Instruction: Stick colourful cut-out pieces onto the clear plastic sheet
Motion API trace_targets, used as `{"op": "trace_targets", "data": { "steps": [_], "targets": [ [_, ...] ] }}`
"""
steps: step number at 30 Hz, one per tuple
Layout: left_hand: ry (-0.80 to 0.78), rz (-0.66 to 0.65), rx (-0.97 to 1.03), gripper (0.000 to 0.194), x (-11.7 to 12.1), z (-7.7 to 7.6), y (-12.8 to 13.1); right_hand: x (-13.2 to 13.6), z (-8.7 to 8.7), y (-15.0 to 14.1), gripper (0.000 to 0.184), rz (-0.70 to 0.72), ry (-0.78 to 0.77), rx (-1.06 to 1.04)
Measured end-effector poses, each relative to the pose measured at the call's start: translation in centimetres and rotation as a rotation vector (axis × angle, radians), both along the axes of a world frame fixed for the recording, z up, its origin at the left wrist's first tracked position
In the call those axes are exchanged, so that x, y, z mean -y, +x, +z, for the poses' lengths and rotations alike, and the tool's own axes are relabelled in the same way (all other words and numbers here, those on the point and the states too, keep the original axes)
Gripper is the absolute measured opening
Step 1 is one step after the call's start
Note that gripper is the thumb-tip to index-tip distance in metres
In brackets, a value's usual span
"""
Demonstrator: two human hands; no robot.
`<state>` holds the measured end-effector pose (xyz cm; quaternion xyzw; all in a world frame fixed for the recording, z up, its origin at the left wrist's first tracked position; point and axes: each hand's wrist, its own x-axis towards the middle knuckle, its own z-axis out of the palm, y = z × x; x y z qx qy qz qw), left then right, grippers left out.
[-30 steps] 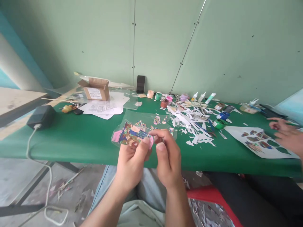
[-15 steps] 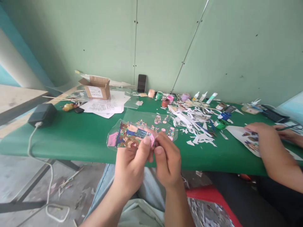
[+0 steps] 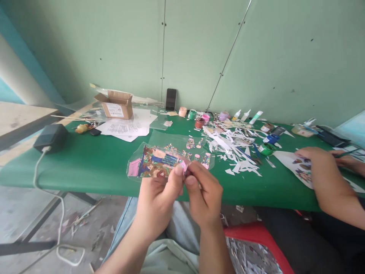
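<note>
A colourful painted cutout (image 3: 158, 161) with a clear plastic margin is held over the table's front edge. My left hand (image 3: 158, 198) grips it from below, with the thumb pressed on its pink right end. My right hand (image 3: 203, 192) is closed in a pinch at that same end, touching the left fingertips; what lies between its fingers is mostly hidden. Behind the hands, several small painted cutouts (image 3: 190, 143) lie on a clear plastic sheet (image 3: 159, 139) on the green tabletop.
White paper scraps (image 3: 228, 146) lie right of centre, near open paint jars (image 3: 199, 122). A small cardboard box (image 3: 117, 108) stands on printed sheets (image 3: 137, 129) at left, beside a black adapter (image 3: 51, 139). At right, another person's hands (image 3: 316, 156) hold scissors and a printed sheet (image 3: 293, 163).
The painted cutout has shifted very slightly left in my left hand. My right hand has turned a little and stays pinched at the pink end.
</note>
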<state>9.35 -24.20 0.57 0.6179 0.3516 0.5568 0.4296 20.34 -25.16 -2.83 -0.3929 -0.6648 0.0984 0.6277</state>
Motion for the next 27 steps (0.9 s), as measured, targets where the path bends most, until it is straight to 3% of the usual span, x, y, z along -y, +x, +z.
{"op": "trace_targets", "data": {
  "steps": [6, 13, 20, 27],
  "targets": [
    [-0.040, -0.102, 0.081, 0.047, -0.4, -0.3, -0.1, 0.3, 0.4, 0.2, 0.021, 0.014, -0.033, -0.010],
    [-0.140, -0.131, 0.217, 0.049, -0.4, -1.5, -0.2, 0.3, 0.6, -0.7, 0.019, -0.005, -0.017, -0.096],
    [-0.188, -0.158, 0.307, 0.049, -0.3, -1.5, -0.1, 0.5, 0.8, -1.1, 0.024, 0.033, -0.045, -0.184],
    [-0.141, -0.024, 0.212, 0.055, -0.2, -1.2, -0.2, 0.8, 1.0, -1.0, 0.024, -0.002, -0.013, -0.149]
  ]
}}
